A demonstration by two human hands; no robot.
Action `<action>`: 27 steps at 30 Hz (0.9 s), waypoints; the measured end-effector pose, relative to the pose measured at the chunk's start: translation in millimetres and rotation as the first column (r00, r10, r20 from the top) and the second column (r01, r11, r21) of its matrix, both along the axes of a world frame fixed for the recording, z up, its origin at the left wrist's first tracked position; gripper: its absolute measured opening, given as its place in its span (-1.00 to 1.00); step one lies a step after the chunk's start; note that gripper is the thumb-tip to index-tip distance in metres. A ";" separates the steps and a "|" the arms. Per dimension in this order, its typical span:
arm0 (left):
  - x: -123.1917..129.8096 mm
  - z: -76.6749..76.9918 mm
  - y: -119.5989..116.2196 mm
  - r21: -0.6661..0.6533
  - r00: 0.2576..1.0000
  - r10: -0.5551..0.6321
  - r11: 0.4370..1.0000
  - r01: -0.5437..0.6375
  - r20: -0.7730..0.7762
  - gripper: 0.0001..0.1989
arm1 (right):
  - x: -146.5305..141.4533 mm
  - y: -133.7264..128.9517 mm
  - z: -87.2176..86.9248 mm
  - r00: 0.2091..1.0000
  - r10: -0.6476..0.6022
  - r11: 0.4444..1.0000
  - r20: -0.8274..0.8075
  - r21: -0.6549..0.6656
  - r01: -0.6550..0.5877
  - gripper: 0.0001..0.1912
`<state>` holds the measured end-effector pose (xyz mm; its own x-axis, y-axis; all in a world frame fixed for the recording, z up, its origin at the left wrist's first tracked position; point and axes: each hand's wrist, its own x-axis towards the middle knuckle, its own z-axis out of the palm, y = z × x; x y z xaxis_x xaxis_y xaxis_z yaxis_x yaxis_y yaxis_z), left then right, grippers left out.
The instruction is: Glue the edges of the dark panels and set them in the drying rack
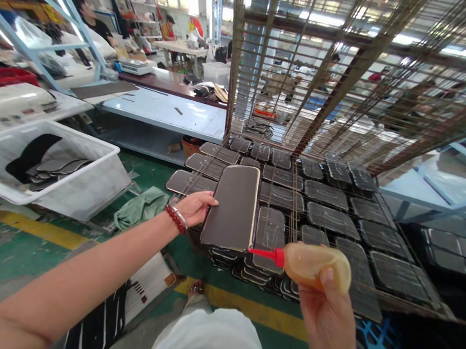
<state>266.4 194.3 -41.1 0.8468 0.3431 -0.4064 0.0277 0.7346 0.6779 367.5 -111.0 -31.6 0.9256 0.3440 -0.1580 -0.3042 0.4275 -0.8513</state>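
My left hand [197, 208] grips the left edge of a dark rectangular panel [233, 209] with rounded corners and a pale rim, thumb on top. In my right hand [326, 311] is a glue bottle [317, 267], translucent with amber liquid and a red nozzle. The bottle lies nearly sideways, its tip at the panel's lower right corner; whether it touches the rim I cannot tell. Under and beyond the panel, many similar dark panels [332, 218] lie in rows on a wire rack [294, 202].
Hinged wire shelves [328, 45] tilt up at the right. A white bin [77, 177] with dark pieces stands left, near a green cloth [141, 207]. Behind is a long worktable [173, 112]. More panels [454, 249] lie far right. Other people work in the background.
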 end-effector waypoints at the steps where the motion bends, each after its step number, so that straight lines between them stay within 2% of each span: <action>1: 0.1 -0.4 -1.6 0.006 0.999 0.037 0.999 -0.037 -0.010 -0.75 | -2.7 1.7 -1.0 1.000 -0.020 1.000 -0.015 0.003 0.020 -0.47; 4: 1.5 1.0 -11.8 0.051 0.990 0.135 0.990 -0.133 -0.040 -0.77 | -10.7 8.0 -4.0 0.991 -0.027 1.000 -0.131 0.000 0.027 -0.52; 6: 3.2 4.9 -24.0 0.101 0.983 0.177 0.980 -0.171 -0.049 -0.74 | -9.7 13.2 -3.3 0.970 0.037 0.999 -0.241 0.035 -0.030 -0.59; 8: 5.4 10.2 -39.9 0.140 0.983 0.175 0.976 -0.165 -0.062 -0.70 | 0.4 18.5 1.0 0.961 0.094 0.993 -0.260 0.090 -0.073 -0.64; 11: 9.4 18.1 -66.6 0.140 0.993 0.081 0.988 -0.069 -0.082 -0.66 | 30.3 23.2 11.4 0.997 0.050 0.996 -0.058 0.081 -0.045 -0.65; 15: 18.1 25.4 -97.7 0.096 0.993 -0.072 0.992 0.081 -0.092 -0.65 | 71.9 17.4 20.4 0.989 -0.069 0.996 0.131 0.063 0.061 -0.56; 20: 39.3 30.5 -126.2 0.085 0.983 -0.158 0.982 0.166 -0.089 -0.63 | 88.2 -9.9 21.5 0.941 -0.164 0.986 0.295 0.038 0.160 -0.44; 22: 50.0 31.1 -136.1 0.097 0.983 -0.159 0.981 0.167 -0.088 -0.64 | 84.3 -28.5 22.6 0.940 -0.107 0.994 0.324 0.017 0.108 -0.41; 24: 60.4 31.6 -145.8 0.110 0.985 -0.149 0.981 0.159 -0.092 -0.65 | 79.9 -51.6 24.8 0.946 0.025 1.000 0.322 -0.021 -0.020 -0.37; 27: 73.3 33.3 -160.5 0.124 0.985 -0.135 0.981 0.148 -0.104 -0.65 | 83.9 -88.8 29.8 0.940 0.209 0.978 0.269 -0.073 -0.196 -0.34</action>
